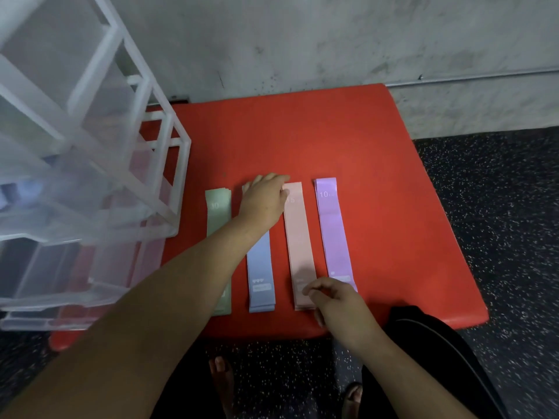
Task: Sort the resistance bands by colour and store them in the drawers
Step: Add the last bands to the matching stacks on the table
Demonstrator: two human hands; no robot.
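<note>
Basically, we're handling thin, flat elastic loops: prob. very light, floppy, a bit grippy on vinyl and not fragile. A simple pinch should lift them, but a pile taken by 1 end only will likely droop and slide apart. Best hold, we reckon: nip each pile at both short ends, or fold it at mid-length, then carry it over. On the red pad (302, 140) we count 4 piles lying lengthwise, side by side and apart from each other. The green pile (218, 219) is nearest the pad's left end, then come the blue pile (260, 267), the pink pile (298, 237) and the purple pile (332, 231) toward the pad's right side. Stepped edges at the near ends suggest more than 1 band per pile, but the exact no. per colour we can't tell. Our left hand (263, 201) lies over the blue pile's far end, near the pad's middle. Its fingers (279, 178) look fairly straight and reach across to the pink pile's far corner; whether they nip anything beneath we can't tell. Our right hand (335, 300) hovers by the pad's near edge over the pink pile's near end, w/ fingers (314, 287) loosely curled, thumb spread away, holding nothing we can see. 1 clear drawer unit (90, 146) stands at the pad's left end, its lower drawers apparently pulled out and their contents too blurred to call. So sorting looks done; storing is left.
</note>
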